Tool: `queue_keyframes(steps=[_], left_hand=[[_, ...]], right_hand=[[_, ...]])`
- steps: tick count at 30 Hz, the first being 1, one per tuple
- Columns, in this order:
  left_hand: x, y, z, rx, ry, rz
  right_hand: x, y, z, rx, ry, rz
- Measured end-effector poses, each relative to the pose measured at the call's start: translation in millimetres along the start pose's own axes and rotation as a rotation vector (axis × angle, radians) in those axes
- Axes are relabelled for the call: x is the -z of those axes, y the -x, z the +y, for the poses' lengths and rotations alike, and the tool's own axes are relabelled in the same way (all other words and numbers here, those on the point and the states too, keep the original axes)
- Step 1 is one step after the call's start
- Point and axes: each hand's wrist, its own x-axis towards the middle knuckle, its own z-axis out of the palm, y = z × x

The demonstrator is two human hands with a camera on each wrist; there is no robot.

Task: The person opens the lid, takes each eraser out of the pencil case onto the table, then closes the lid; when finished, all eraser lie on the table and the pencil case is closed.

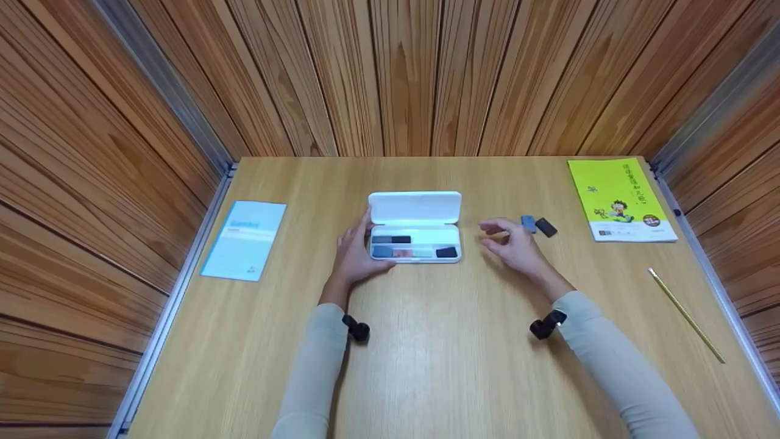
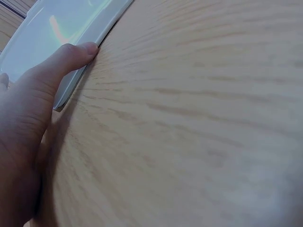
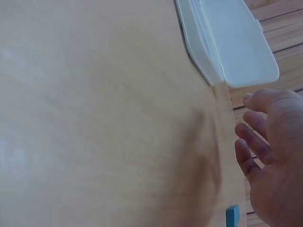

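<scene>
Possibly the white case [image 1: 426, 233] swivels or skids on us, since our left hand [image 1: 356, 253] clasps only its left end, thumb at the front edge; a one-sided push would turn it. Our right hand [image 1: 515, 246] hovers past its right end, thumb and fingers apart, holding nothing; a careless backward sweep could scatter the blue block [image 1: 528, 224] and dark block [image 1: 546, 227] near it. We see the case lying mid-table, lid raised, smooth and glossy, with small dark, bluish and pinkish pieces [image 1: 446, 252] in its compartments.

Both long sleeves [image 1: 312, 372] are plain pale grey-green, each with a small, knobbly black camera [image 1: 360, 332] near its end.
</scene>
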Motion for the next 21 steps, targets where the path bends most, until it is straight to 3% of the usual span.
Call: queue_keyframes(steps=[16, 21], left_hand=[[2.2, 0.5, -0.4, 0.003, 0.01, -0.01], [1.8, 0.7, 0.4, 0.004, 0.005, -0.009]], right_hand=[[-44.1, -25.7, -41.8, 0.071, -0.054, -0.145], [-56.0, -33.3, -53.4, 0.057, -0.043, -0.172]])
